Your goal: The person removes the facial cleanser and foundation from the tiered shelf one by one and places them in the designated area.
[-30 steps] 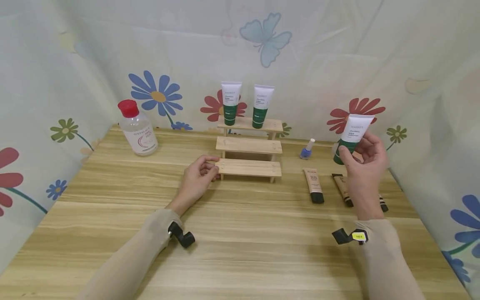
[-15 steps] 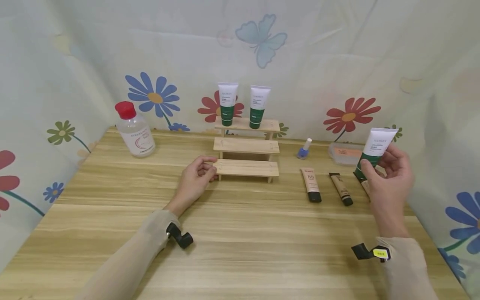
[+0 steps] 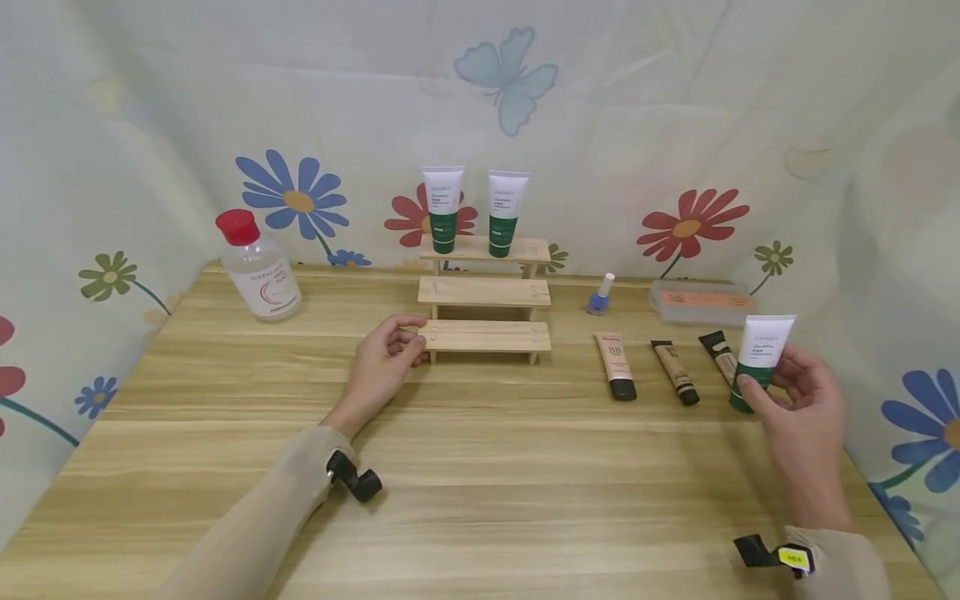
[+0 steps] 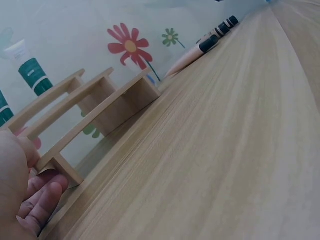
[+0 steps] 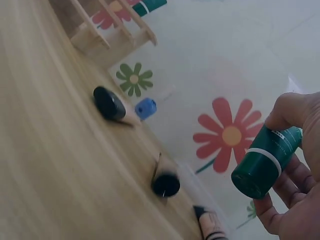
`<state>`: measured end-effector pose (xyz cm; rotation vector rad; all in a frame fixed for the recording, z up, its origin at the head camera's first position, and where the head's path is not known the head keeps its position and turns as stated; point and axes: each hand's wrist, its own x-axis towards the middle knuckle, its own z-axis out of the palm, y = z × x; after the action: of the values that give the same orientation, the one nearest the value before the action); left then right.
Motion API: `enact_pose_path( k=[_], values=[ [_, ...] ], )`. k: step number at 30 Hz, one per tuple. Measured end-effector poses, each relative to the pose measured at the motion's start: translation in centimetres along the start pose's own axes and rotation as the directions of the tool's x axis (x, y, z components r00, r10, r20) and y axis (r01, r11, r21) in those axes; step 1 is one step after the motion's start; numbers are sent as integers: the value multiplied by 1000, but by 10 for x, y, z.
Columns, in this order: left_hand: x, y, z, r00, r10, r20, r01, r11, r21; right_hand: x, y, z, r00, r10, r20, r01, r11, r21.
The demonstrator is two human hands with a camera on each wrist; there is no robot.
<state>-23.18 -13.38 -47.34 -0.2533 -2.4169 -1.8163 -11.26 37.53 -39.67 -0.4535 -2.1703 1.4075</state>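
My left hand (image 3: 378, 367) pinches the left end of the lowest step of a three-tier wooden display stand (image 3: 486, 336); the left wrist view shows fingers curled under the board (image 4: 95, 112). On its top step stand two white-and-green squeeze tubes (image 3: 442, 208), caps down. At the right side of the table, my right hand (image 3: 810, 425) grips a third tube (image 3: 763, 346) of the same kind, upright with its green cap (image 5: 255, 172) low. It partly covers a black-and-tan tube (image 3: 720, 354) lying behind it.
A beige BB cream tube (image 3: 615, 364) and another black-and-tan tube (image 3: 673, 371) lie right of the stand. Behind them are a blue nail polish bottle (image 3: 600, 296) and a clear plastic box (image 3: 701, 303). A red-capped bottle (image 3: 262, 271) stands at the left. A flowered curtain backs the table.
My right hand has carried the held tube rightward, toward me and lower, uncovering the plastic box and the black-and-tan tubes. My left hand stays on the stand. The head view has shifted slightly.
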Motion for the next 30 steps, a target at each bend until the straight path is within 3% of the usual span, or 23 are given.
enact_pose_path(
  k=[10,14,18,23,30],
  values=[
    [1,2,1,1000,-1,0,1,1000,-10,-19,29,-25,994,101,29,-96,984,-147],
    [1,3,1,1000,-2,-1,2,1000,-2,-26,39,-34,989,146,11,-143,976,-164],
    [0,2,1,1000,0,-2,0,1000,5,-35,50,-41,990,143,-4,-141,974,-179],
    [1,2,0,1000,13,-5,-13,1000,11,-43,54,-48,991,134,5,-129,962,-241],
    [1,2,1,1000,6,-1,-6,1000,8,-48,59,-54,978,209,-6,-201,930,-308]
  ],
)
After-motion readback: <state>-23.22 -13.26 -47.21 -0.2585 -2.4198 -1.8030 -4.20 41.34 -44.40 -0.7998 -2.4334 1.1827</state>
